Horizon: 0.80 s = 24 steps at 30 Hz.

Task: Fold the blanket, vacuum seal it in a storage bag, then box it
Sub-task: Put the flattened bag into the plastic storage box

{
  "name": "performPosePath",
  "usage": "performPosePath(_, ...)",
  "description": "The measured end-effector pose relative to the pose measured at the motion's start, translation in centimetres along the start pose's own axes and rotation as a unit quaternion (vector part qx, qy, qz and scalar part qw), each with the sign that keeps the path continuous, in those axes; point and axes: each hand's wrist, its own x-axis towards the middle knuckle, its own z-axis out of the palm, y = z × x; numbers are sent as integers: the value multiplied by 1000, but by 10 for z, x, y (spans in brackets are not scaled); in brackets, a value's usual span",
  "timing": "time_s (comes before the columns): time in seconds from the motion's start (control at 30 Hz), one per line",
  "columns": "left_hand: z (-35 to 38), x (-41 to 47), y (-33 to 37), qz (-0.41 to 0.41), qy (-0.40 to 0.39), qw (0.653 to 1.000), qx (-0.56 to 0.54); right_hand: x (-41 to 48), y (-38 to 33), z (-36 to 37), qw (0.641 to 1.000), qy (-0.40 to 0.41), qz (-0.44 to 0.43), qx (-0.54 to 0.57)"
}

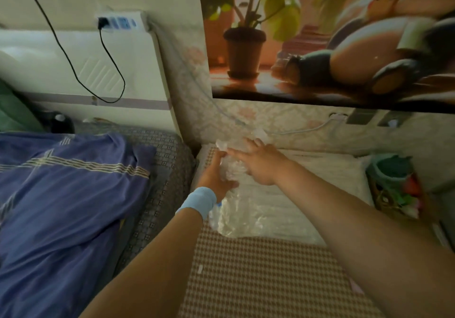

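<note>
Both arms reach forward over a bed, and the hands meet on a clear plastic storage bag [234, 216]. The left hand [216, 173], which wears a light blue wristband [198, 202], has its fingers curled round the crumpled upper part of the bag and grips it from the left side. The right hand [258, 166] lies against the same bunched plastic from the right, with its fingers stretched out straight and pressed to the film, not closed round it. The rest of the bag hangs down and spreads loosely below the left wrist. It rests on a white padded layer [315, 170], which may be a pillow or a folded quilt; the soft, dim view does not settle it. That white layer lies on a brown-and-white houndstooth cover [258, 283] which fills the near part of the bed. The blanket [61, 194], purple-blue with pale stripe bands, lies rumpled and unfolded well to the left on a grey patterned mattress [170, 170], apart from both hands and from the bag. A white power strip [118, 22] is fixed on the wall above, with a black cable [73, 66] looping down from it. A large poster [320, 34] of a potted plant hangs at upper right, and a basket [394, 189] of colourful things sits at the right edge of the bed.
</note>
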Motion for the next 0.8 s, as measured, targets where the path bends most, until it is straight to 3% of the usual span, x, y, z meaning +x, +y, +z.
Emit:
performPosePath(0.13,10,46,-55,-55,47,988,134,10,2,82,995,-55,66,47)
performPosePath(0.23,14,67,-81,-84,61,986,133,4,17,128,976,-122,145,109)
performPosePath(0.3,17,77,-88,-91,67,982,151,4,25,148,963,-126,181,156)
performPosePath(0.4,27,85,-81,-70,61,959,267,15,22,164,958,-112,188,183)
performPosePath(0.47,40,86,-71,9,4,948,317,24,15,169,959,-108,187,182)
performPosePath(0.53,59,81,-69,88,-107,923,360,27,16,170,958,-104,181,197)
performPosePath(0.6,73,79,-77,98,-205,886,404,22,29,164,953,-85,165,239)
performPosePath(0.7,85,81,-89,85,-232,854,458,9,58,158,960,-76,186,194)
performPosePath(0.8,92,90,-89,85,-219,844,482,6,76,165,953,-141,233,133)
